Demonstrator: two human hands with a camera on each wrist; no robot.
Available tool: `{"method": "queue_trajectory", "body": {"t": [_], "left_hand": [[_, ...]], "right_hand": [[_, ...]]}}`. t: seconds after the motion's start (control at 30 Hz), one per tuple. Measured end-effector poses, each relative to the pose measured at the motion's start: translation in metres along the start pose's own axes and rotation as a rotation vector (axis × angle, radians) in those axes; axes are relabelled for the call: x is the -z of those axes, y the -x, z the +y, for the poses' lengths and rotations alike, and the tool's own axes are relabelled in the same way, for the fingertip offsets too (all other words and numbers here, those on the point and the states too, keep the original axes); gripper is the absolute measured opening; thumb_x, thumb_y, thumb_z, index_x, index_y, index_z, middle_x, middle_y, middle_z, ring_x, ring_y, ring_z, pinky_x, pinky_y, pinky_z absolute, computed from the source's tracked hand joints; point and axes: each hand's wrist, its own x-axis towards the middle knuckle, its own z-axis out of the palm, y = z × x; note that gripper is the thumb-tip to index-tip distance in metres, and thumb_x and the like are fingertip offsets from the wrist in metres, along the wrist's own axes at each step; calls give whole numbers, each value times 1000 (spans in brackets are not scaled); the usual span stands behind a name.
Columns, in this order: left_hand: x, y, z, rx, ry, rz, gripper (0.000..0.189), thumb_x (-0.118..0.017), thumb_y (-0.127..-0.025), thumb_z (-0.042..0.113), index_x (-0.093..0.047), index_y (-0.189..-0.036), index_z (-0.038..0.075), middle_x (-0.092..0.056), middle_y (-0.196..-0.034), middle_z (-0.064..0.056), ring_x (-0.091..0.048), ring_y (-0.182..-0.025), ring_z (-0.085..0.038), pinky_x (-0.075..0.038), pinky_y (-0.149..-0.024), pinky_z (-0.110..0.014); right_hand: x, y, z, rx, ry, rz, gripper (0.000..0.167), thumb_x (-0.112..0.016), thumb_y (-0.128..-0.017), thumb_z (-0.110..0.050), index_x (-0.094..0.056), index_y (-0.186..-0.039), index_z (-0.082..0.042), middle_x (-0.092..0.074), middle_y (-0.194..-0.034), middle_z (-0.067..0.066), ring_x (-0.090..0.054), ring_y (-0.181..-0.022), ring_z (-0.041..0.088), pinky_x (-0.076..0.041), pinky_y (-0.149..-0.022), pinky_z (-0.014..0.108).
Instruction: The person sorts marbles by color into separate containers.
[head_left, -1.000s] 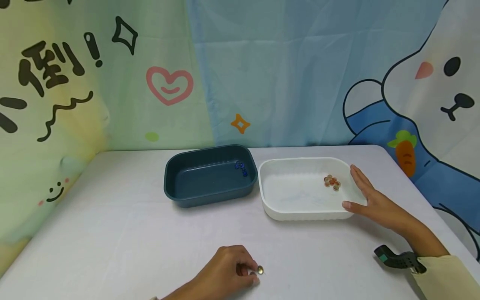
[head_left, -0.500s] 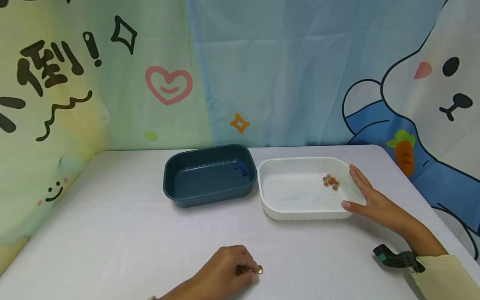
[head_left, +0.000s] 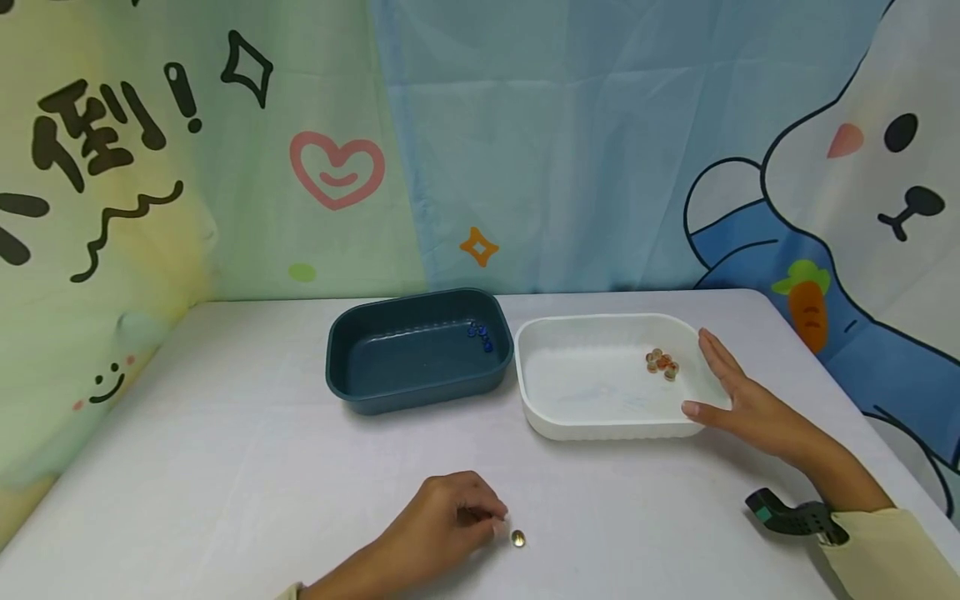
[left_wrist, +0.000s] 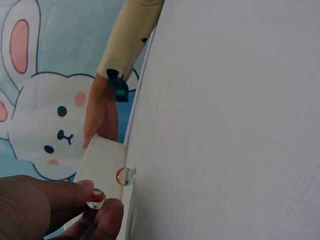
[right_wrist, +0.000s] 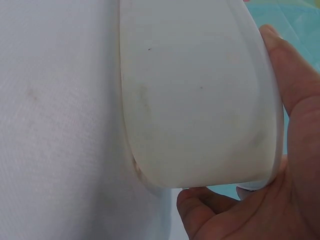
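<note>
My left hand (head_left: 431,529) is near the front middle of the table. In the left wrist view its thumb and fingertips pinch a clear marble (left_wrist: 96,199) with an orange streak, which the fingers hide in the head view. A second marble (head_left: 518,538) lies on the cloth just right of those fingertips. My right hand (head_left: 750,408) holds the right end of a white tray (head_left: 585,430), thumb at the front corner and fingers along the end wall. Several orange and clear marbles (head_left: 662,363) sit in the right part of that tray.
Left of the white tray, close beside it, stands a dark teal tray (head_left: 420,392). Several blue marbles (head_left: 481,336) rest at its right end. A white cloth (head_left: 225,467) covers the table, and a printed curtain (head_left: 585,167) hangs behind.
My left hand has come up and a little left with one marble pinched, leaving the other marble in full sight on the cloth. The right hand and both trays stay put.
</note>
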Motion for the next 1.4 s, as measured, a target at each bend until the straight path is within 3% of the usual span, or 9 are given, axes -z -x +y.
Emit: {"method": "queue_trajectory", "body": {"t": [0.3, 0.73, 1.17, 1.4], "left_hand": [[7, -6, 5, 30, 10, 20, 15, -70, -85, -6, -76, -94, 4, -65, -91, 8, -60, -81, -3, -52, -72, -21], [16, -25, 8, 65, 64, 100, 8, -71, -86, -1, -75, -93, 1, -66, -91, 6, -63, -84, -8, -54, -74, -24], [15, -44, 5, 63, 151, 118, 10, -69, -87, -2, -74, -96, -3, -67, -94, 3, -65, -86, -10, -55, -76, -26], [23, -61, 5, 45, 147, 180, 14, -70, -88, 2, -75, -100, -2, -68, -95, 3, -65, -88, -10, -55, -77, -26]], "right_hand": [[0, 0, 1, 4, 6, 0, 104, -68, -90, -35, 13, -154, -22, 20, -159, 8, 8, -141, 49, -23, -85, 79], [0, 0, 1, 19, 1, 5, 103, -67, -91, -35, 13, -154, -22, 20, -159, 9, 9, -141, 49, -22, -84, 80], [0, 1, 0, 26, -12, 3, 103, -67, -91, -33, 13, -154, -22, 20, -159, 8, 10, -141, 48, -21, -85, 80], [-1, 1, 0, 18, -16, 2, 103, -67, -91, -34, 13, -154, -22, 20, -159, 9, 11, -141, 49, -21, -84, 80]]}}
